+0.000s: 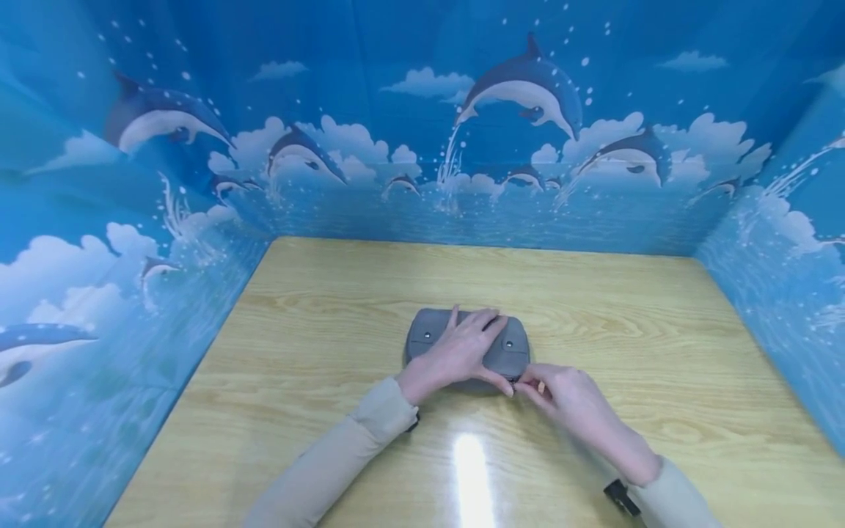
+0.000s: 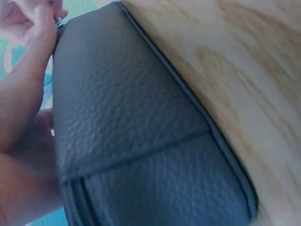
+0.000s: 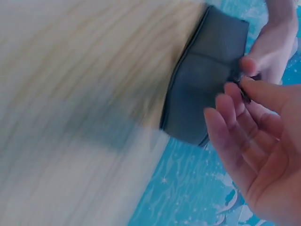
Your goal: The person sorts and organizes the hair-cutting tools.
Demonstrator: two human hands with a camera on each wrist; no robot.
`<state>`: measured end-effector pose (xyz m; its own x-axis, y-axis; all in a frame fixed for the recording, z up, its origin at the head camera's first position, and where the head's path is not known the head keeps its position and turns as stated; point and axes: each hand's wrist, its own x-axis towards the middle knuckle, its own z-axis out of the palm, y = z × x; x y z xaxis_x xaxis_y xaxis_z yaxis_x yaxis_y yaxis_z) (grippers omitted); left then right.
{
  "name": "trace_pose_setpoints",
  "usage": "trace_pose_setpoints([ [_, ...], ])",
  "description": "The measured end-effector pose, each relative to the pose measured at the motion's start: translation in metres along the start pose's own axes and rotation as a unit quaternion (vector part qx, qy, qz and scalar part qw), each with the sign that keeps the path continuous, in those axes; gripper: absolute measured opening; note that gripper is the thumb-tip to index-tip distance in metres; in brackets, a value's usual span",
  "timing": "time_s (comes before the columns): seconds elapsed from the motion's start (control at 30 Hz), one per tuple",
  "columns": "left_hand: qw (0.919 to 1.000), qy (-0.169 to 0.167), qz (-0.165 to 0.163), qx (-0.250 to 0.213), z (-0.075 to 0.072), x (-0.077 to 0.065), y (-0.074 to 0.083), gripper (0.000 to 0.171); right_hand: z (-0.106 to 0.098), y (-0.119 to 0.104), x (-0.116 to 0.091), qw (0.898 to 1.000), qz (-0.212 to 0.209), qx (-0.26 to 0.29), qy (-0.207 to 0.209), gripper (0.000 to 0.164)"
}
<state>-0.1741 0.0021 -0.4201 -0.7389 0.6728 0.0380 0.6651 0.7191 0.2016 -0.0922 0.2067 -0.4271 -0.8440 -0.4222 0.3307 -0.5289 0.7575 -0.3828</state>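
Note:
A grey pebbled-leather pouch (image 1: 422, 345) with two metal snaps lies flat on the wooden table. Across its top spreads my left hand (image 1: 458, 352), fingers extended and thumb reaching to the front right corner. At that same corner my right hand (image 1: 571, 400) pinches a small dark zipper pull (image 3: 245, 96) between thumb and index finger. In the right wrist view its other fingers are loosely bent. Seen from the left wrist, the pouch side (image 2: 117, 94) shows a seam and piped edge. How far the zipper is open cannot be made out.
The wood-grain table (image 1: 330, 293) extends around the pouch on all sides. Blue dolphin-print cloth (image 1: 370, 205) walls off its back and both sides. A bright light reflection (image 1: 472, 477) lies on the tabletop near the front.

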Motion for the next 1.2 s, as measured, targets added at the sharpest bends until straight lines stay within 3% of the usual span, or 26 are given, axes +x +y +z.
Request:
trace_pose_setpoints([
  [0.1, 0.9991, 0.022, -0.022, -0.03, -0.002, -0.008, -0.012, 0.097, -0.001, 0.004, 0.0, 0.999, 0.037, -0.002, -0.006, 0.01],
  [0.2, 0.9921, 0.077, -0.074, -0.066, -0.003, -0.018, -0.027, 0.07, 0.001, 0.01, 0.0, 0.998, 0.06, 0.001, -0.007, 0.01],
  [0.3, 0.9743, 0.137, -0.123, -0.13, -0.002, -0.029, -0.041, 0.051, 0.002, 0.015, -0.001, 0.997, 0.076, 0.007, 0.005, 0.016],
  [0.37, 0.9561, 0.163, -0.148, -0.193, 0.002, -0.036, -0.046, 0.046, 0.004, 0.017, -0.001, 0.996, 0.084, 0.016, 0.015, 0.027],
  [0.4, 0.9444, 0.17, -0.16, -0.231, 0.004, -0.038, -0.047, 0.045, 0.005, 0.018, -0.001, 0.996, 0.088, 0.022, 0.017, 0.035],
  [0.47, 0.9121, 0.178, -0.191, -0.316, 0.008, -0.043, -0.048, 0.046, 0.006, 0.018, 0.0, 0.995, 0.094, 0.038, 0.015, 0.057],
  [0.57, 0.844, 0.192, -0.249, -0.435, 0.012, -0.046, -0.044, 0.048, 0.007, 0.018, 0.002, 0.993, 0.102, 0.056, -0.003, 0.082],
  [0.63, 0.7959, 0.207, -0.282, -0.494, 0.013, -0.045, -0.04, 0.047, 0.006, 0.018, 0.002, 0.992, 0.111, 0.058, -0.014, 0.085],
  [0.67, 0.7764, 0.217, -0.291, -0.515, 0.014, -0.044, -0.038, 0.047, 0.006, 0.018, 0.003, 0.992, 0.116, 0.053, -0.017, 0.084],
  [0.7, 0.7608, 0.224, -0.298, -0.531, 0.015, -0.043, -0.037, 0.046, 0.005, 0.019, 0.003, 0.991, 0.12, 0.049, -0.017, 0.082],
  [0.77, 0.7453, 0.237, -0.3, -0.546, 0.017, -0.039, -0.034, 0.045, 0.001, 0.021, 0.004, 0.991, 0.125, 0.042, -0.018, 0.079],
  [0.87, 0.7417, 0.238, -0.295, -0.554, 0.019, -0.034, -0.031, 0.045, -0.003, 0.025, 0.004, 0.991, 0.13, 0.034, -0.019, 0.076],
  [1.07, 0.7513, 0.223, -0.29, -0.549, 0.019, -0.035, -0.033, 0.046, -0.007, 0.024, 0.003, 0.989, 0.133, 0.047, -0.049, 0.074],
  [1.13, 0.7684, 0.214, -0.279, -0.534, 0.017, -0.037, -0.035, 0.047, -0.01, 0.022, 0.004, 0.988, 0.136, 0.038, -0.065, 0.07],
  [1.17, 0.7826, 0.206, -0.274, -0.52, 0.016, -0.038, -0.036, 0.048, -0.012, 0.02, 0.005, 0.987, 0.138, 0.034, -0.073, 0.068],
  [1.2, 0.8025, 0.199, -0.264, -0.496, 0.014, -0.038, -0.037, 0.05, -0.013, 0.018, 0.007, 0.987, 0.139, 0.03, -0.078, 0.067],
])
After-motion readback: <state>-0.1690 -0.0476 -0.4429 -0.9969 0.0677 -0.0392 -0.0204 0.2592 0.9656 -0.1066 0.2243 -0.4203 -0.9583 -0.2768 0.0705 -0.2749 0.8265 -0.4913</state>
